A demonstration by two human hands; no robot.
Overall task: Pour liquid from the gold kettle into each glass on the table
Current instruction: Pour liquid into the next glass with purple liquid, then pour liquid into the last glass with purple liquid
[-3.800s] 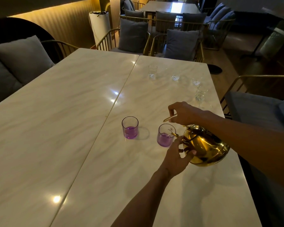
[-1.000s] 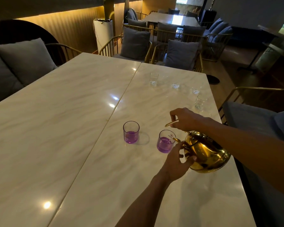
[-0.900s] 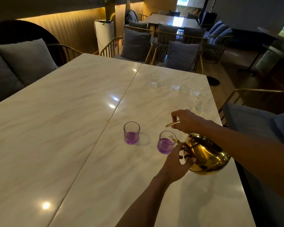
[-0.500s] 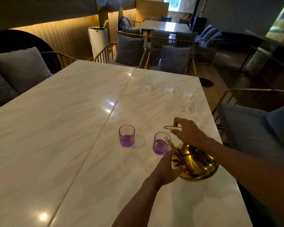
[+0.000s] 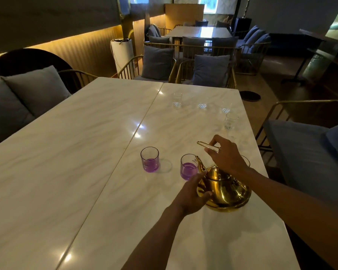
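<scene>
The gold kettle (image 5: pixel 225 190) is near upright just above or on the white marble table (image 5: pixel 86 162), its spout beside the rim of a purple glass (image 5: pixel 188 168) part full of purple liquid. My right hand (image 5: pixel 225 155) pinches the thin wire handle above the lid. My left hand (image 5: pixel 191 192) holds the kettle's left side under the spout, thumb against the body. A second purple glass (image 5: pixel 149 160), also part filled, stands to the left. Several clear glasses stand farther off, such as one (image 5: pixel 177 99) at the back and one (image 5: pixel 230 121) on the right.
A further glass rim (image 5: pixel 245 161) shows behind my right wrist. A cushioned chair (image 5: pixel 308 145) stands close to the table's right edge. Chairs with grey cushions (image 5: pixel 211 72) line the far end, and a grey sofa (image 5: pixel 21 98) is on the left.
The kettle has swung back from its steep pouring tilt to nearly upright, its spout lifted from over the near purple glass. Both hands stay on it.
</scene>
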